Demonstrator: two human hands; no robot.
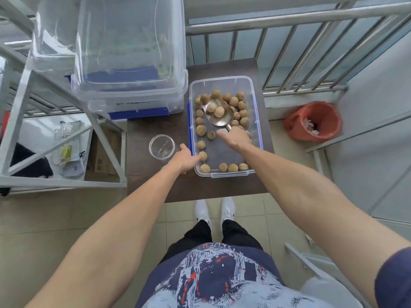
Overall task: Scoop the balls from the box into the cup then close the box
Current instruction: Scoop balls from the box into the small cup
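Note:
A clear plastic box with blue clips sits open on a small dark table and holds several brown walnut-like balls. My right hand grips the handle of a metal scoop inside the box; two balls lie in the scoop bowl. My left hand rests against the box's left near edge, fingers curled on the rim. An empty clear cup stands on the table just left of the box, close to my left hand.
Stacked large clear bins with blue lids crowd the table's left rear. A metal shelf frame stands to the left, a railing behind, and an orange waste bin on the floor to the right.

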